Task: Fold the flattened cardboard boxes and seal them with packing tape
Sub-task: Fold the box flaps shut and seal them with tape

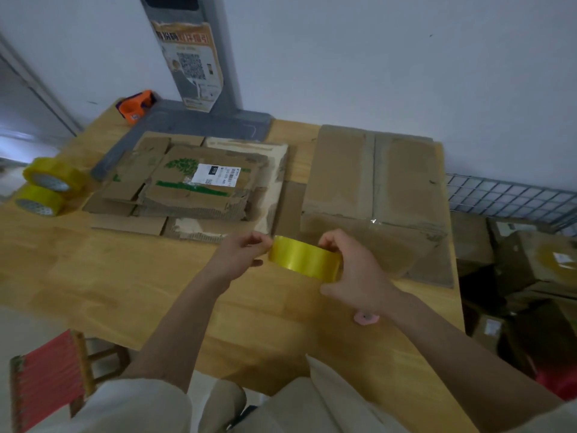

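Wooden table (93,270): assembled cardboard box (374,189) far right, flattened boxes (193,182) beside it, white label reading "OTO". My right hand (359,276) grips the yellow tape roll (304,259) above the table; left hand (240,254) pinches its edge.

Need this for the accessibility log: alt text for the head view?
Two bare hands hold a yellow tape roll above a wooden table, left hand pinching its edge, right hand gripping it. Behind lie flattened cardboard boxes and a folded box.

Flattened boxes (199,182) lie beyond the left hand (239,254), folded box (374,195) beyond the right hand (356,276) (spare rolls (46,185) far left)
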